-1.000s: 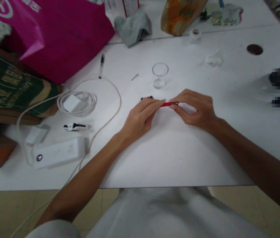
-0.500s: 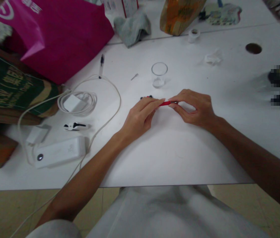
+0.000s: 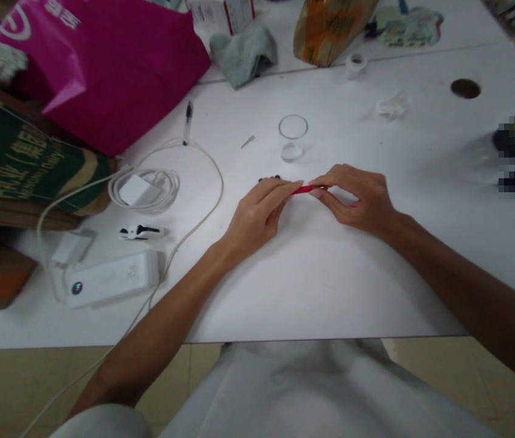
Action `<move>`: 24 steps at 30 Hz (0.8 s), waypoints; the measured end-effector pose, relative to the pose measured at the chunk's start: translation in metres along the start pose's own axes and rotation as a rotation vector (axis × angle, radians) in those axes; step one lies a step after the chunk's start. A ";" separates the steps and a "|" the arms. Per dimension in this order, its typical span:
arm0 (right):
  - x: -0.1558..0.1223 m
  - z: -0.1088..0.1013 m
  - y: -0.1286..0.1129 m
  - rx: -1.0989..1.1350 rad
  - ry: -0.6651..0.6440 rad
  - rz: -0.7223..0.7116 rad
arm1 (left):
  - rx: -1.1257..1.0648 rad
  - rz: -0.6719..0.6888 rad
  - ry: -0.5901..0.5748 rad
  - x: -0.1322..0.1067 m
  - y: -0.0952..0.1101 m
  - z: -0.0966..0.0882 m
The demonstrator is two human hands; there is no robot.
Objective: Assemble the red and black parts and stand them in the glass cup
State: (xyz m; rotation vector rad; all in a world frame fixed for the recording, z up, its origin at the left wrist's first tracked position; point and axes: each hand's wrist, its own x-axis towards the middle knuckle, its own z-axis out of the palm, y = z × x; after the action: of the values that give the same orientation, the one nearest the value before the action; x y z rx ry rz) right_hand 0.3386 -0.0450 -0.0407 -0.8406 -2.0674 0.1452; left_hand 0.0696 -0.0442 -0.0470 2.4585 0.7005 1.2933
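Note:
Between my two hands lies a slim red object [image 3: 304, 189] with a darker right end; its exact kind cannot be made out. My left hand [image 3: 262, 213] pinches the left part of it, fingers closed. From the right, my right hand [image 3: 357, 198] holds the dark end between thumb and fingertips. Small black pieces [image 3: 269, 179] show just beyond my left fingers, partly hidden. A clear glass [image 3: 291, 153] stands upright behind my hands, apart from them. Left of the glass is a tiny thin grey piece [image 3: 248, 142].
On the left are a pen [image 3: 187, 125], a coiled white cable [image 3: 173, 188], a white-and-black clip-like item [image 3: 141, 232] and a white power bank [image 3: 114, 278]. A magenta bag [image 3: 134, 73], grey cloth [image 3: 243, 55], tape roll [image 3: 355, 66] and crumpled tissue [image 3: 393, 106] lie farther back.
Both hands stay almost where they were on the red object. Its right end looks darker and less shiny now. The view has shifted very slightly.

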 end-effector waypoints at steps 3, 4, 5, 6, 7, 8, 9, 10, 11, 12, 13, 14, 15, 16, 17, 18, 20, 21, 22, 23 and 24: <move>0.000 0.000 0.001 0.009 0.009 -0.016 | -0.004 0.002 0.002 -0.001 0.000 0.000; 0.000 0.001 0.001 0.012 0.012 -0.022 | -0.007 -0.004 0.000 -0.001 0.000 0.000; 0.000 0.001 0.001 0.015 0.016 -0.025 | -0.009 -0.011 -0.003 -0.001 0.000 0.000; 0.000 0.001 0.001 0.015 0.017 -0.024 | -0.010 -0.020 -0.006 -0.002 0.000 0.000; -0.001 0.001 0.001 0.011 0.016 -0.016 | -0.009 -0.029 -0.010 -0.002 0.000 0.000; -0.001 0.001 0.001 0.004 0.011 -0.004 | -0.006 -0.037 -0.014 -0.002 0.000 0.000; -0.001 0.002 0.001 -0.004 0.006 0.009 | -0.003 -0.043 -0.018 -0.002 0.000 0.000; -0.001 0.002 0.001 -0.012 0.002 0.019 | 0.000 -0.046 -0.021 -0.002 0.000 0.000; -0.002 0.002 0.001 -0.017 -0.001 0.026 | 0.000 -0.049 -0.023 -0.002 0.000 0.000; -0.002 0.002 0.001 -0.019 -0.003 0.030 | -0.001 -0.053 -0.024 -0.002 0.000 -0.001; -0.002 0.002 0.001 -0.018 -0.003 0.030 | -0.004 -0.056 -0.027 -0.002 0.000 -0.001; -0.002 0.002 0.001 -0.016 -0.001 0.030 | -0.006 -0.058 -0.029 -0.001 0.001 -0.001; -0.002 0.002 0.001 -0.017 0.001 0.030 | -0.007 -0.060 -0.032 -0.001 0.001 -0.001; -0.002 0.002 0.001 -0.022 0.002 0.029 | -0.007 -0.063 -0.037 -0.001 0.001 -0.001; -0.001 0.002 0.001 -0.029 0.004 0.024 | -0.007 -0.067 -0.040 -0.001 0.001 -0.002; -0.001 0.002 0.001 -0.036 0.007 0.014 | -0.007 -0.069 -0.042 -0.001 0.002 -0.002; -0.001 0.003 0.001 -0.047 0.011 -0.005 | -0.016 -0.068 -0.042 -0.001 0.002 -0.002; -0.001 0.003 0.001 -0.050 0.012 -0.010 | -0.022 -0.063 -0.040 -0.001 0.002 -0.002; -0.001 0.003 0.002 -0.052 0.012 -0.009 | -0.026 -0.058 -0.037 -0.001 0.003 -0.002; -0.002 0.003 0.002 -0.052 0.012 -0.004 | -0.029 -0.054 -0.036 -0.001 0.003 -0.002; -0.002 0.003 0.002 -0.052 0.011 0.003 | -0.029 -0.054 -0.039 -0.001 0.003 -0.002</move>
State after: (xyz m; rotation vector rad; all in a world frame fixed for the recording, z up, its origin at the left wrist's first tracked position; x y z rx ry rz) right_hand 0.3381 -0.0440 -0.0445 -0.8737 -2.0673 0.0887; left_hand 0.0684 -0.0469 -0.0449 2.4173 0.7282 1.2244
